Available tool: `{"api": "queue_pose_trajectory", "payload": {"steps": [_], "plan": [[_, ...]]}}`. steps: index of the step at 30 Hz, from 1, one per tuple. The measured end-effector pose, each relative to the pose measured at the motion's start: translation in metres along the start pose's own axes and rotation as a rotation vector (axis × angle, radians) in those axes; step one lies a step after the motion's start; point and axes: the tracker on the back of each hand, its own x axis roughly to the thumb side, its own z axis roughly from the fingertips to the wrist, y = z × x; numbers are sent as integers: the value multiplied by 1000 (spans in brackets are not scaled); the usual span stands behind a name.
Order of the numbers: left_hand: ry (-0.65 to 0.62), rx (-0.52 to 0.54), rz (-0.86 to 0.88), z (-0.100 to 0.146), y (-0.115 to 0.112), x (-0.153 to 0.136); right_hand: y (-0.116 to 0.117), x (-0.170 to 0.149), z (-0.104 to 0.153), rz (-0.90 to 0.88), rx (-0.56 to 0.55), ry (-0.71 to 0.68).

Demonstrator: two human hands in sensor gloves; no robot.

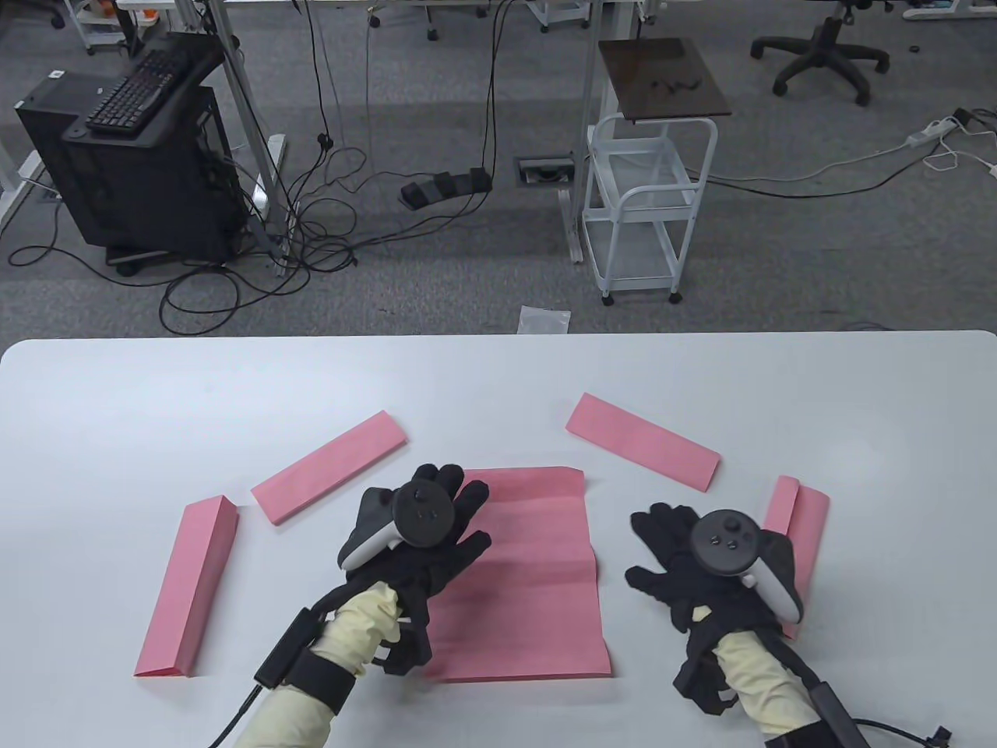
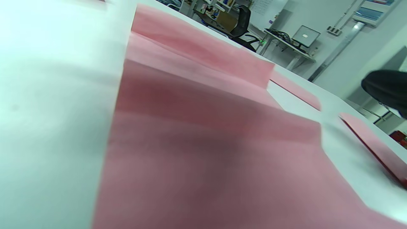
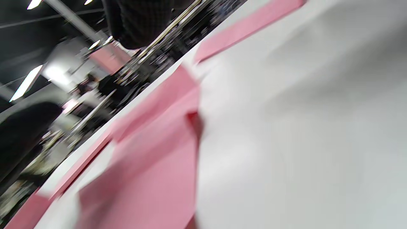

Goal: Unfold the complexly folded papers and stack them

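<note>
Beyond the white table (image 1: 117, 389), grey carpet covered the floor. At far left stood a black computer tower (image 1: 132, 179) with a black keyboard (image 1: 140, 82) lying tilted on top. Loose black cables (image 1: 311, 210) trailed across the carpet to a black power strip (image 1: 445, 187). A white wire trolley (image 1: 646, 210) carried a dark brown board (image 1: 662, 78). A black office chair base (image 1: 822, 51) stood at upper right. A small clear plastic bag (image 1: 544, 319) lay just beyond the table edge.
</note>
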Motion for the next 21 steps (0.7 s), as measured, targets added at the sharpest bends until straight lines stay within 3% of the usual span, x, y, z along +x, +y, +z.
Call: {"api": "queue_pose_trajectory", "payload": {"steps": [4, 8, 16, 21], "plan": [[-21, -15, -35, 26, -17, 1, -38, -28, -7, -38, -92, 220], [-15, -19, -56, 47, -37, 0, -53, -58, -14, -41, -148, 451], [-27, -45, -7, 68, -55, 3, -40, -101, -30, 33, -175, 729], [-38, -51, 8, 66, -56, 3, -25, -114, -40, 3, -156, 790]]}}
